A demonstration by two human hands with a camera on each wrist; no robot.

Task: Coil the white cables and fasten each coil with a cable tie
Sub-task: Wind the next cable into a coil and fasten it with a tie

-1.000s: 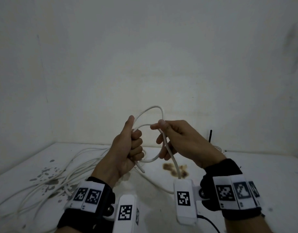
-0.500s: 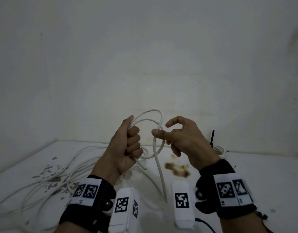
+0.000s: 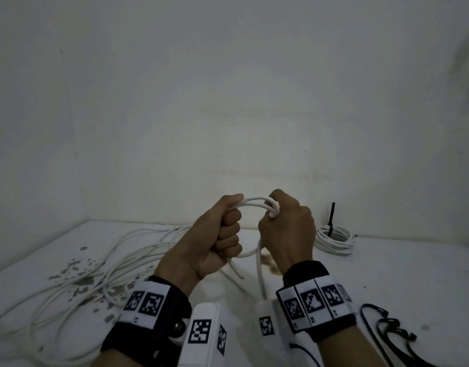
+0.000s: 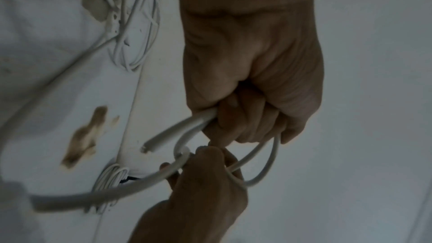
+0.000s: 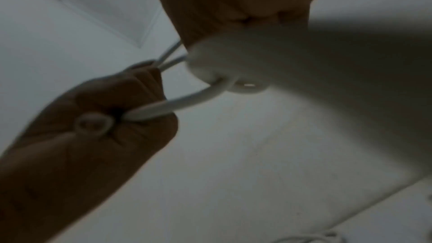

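My left hand is a fist around a small coil of white cable, held up above the table. My right hand grips the same cable at the top right of the loop, where the strands cross over its fingers. From there the cable hangs down to the table. In the left wrist view the left hand holds two strands, and a cut cable end sticks out below it. The right hand pinches the loop. The right wrist view is blurred and shows the cable running into the left hand.
A finished cable coil with a black cable tie standing up lies at the back right by the wall. Loose white cables sprawl over the left of the white table. Spare black cable ties lie near right. A brown stain marks the middle.
My right hand has swung the cable up and over and closed on the top of the loop, close to the left fist. The left hand keeps its grip.
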